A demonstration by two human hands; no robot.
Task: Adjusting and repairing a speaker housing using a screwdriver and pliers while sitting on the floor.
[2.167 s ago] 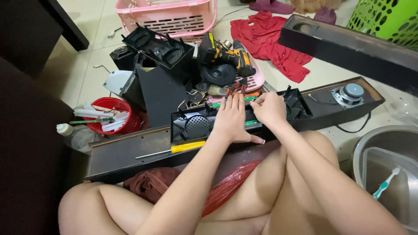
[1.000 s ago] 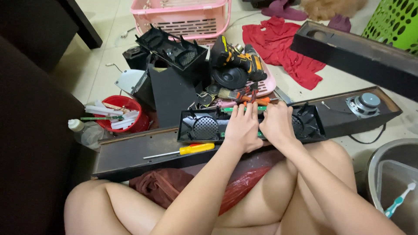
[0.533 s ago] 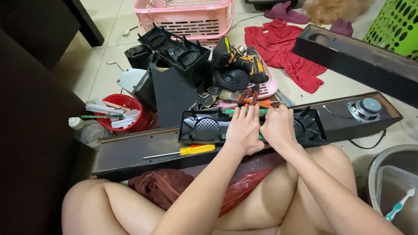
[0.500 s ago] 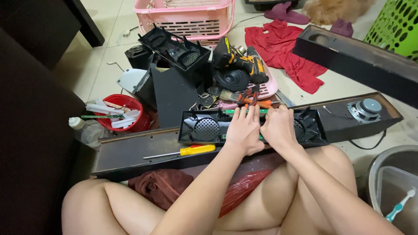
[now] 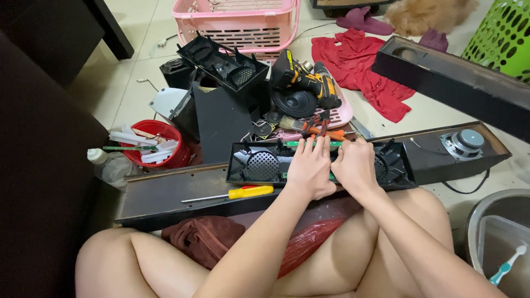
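Pale floor tiles (image 5: 132, 94) carry a real scatter of parts around the seated person, legs folded under the work. Both hands are down on the black plastic speaker frame (image 5: 259, 165), which lies across the long dark speaker cabinet (image 5: 165, 196) in front of the knees. The left hand (image 5: 311, 171) presses flat on the frame's middle, fingers spread and pointing away; the right hand (image 5: 353, 165) sits just beside it, touching it, fingers curled over the frame's far edge. Whether either hand pinches anything underneath cannot be told. A green circuit strip (image 5: 298, 143) shows along the frame just beyond the fingertips. Left of the hands, a yellow-handled screwdriver (image 5: 234, 194) rests on the cabinet. At the cabinet's right end sits a round speaker driver (image 5: 462, 142). Farther back: a yellow and black cordless drill (image 5: 306, 80), a pink basket (image 5: 243, 22), a red cloth (image 5: 359, 66), and a red tub (image 5: 157, 143) of white sticks.
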